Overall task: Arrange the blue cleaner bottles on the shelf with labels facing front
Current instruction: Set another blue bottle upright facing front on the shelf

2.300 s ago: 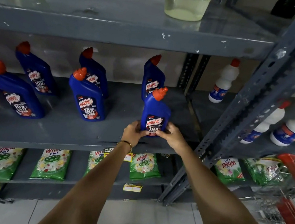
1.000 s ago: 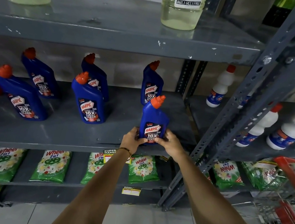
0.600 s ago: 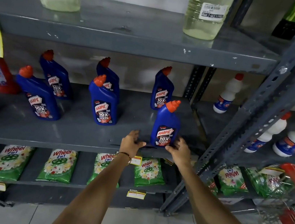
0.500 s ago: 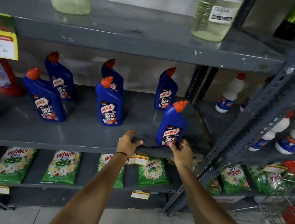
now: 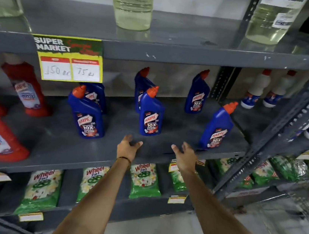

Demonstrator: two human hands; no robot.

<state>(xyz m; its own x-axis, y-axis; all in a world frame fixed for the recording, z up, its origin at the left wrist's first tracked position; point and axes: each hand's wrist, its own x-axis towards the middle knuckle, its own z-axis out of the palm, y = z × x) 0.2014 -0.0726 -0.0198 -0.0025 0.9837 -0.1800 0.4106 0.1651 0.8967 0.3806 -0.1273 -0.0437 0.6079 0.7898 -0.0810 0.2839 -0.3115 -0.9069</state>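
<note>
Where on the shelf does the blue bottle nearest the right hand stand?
In the head view, that blue bottle stands upright at the middle shelf's front right corner, just beyond the open right hand, label facing front.

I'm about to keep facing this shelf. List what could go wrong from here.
The rightmost blue Harpic bottle with the orange cap stands close to the grey metal shelf's front edge; the right hand beside it could knock it off. The left hand reaching for the back-row blue bottle could topple the front middle blue bottle that partly hides it.
</note>
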